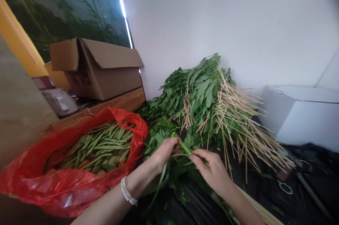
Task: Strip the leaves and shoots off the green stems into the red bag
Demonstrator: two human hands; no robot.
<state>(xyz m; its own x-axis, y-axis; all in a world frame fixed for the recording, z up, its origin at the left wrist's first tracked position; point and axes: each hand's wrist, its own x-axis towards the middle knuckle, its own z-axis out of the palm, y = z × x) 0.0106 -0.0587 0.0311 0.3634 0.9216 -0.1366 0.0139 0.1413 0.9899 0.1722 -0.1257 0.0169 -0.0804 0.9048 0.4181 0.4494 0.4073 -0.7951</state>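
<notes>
Between my two hands is a bright green leafy stem (186,147), held low in front of me. My left hand (164,152), with a beaded bracelet at its wrist, has its fingers closed around the stem's left part. Thumb and fingertips of my right hand (210,168) pinch its right end. Loose green leaves (182,177) lie beneath both hands. Just beyond, dark green leafy bunches (201,87) are heaped against the wall, with many thin wooden sticks (238,112) poking out to the right.
A red plastic bag (66,189) of long green bean pods (106,140) sits at left. Behind it, an open cardboard box (108,73) stands on a wooden ledge (127,99). A white box (304,115) is at right. Black plastic sheeting (312,161) covers the surface, with more sticks (258,205) near my right forearm.
</notes>
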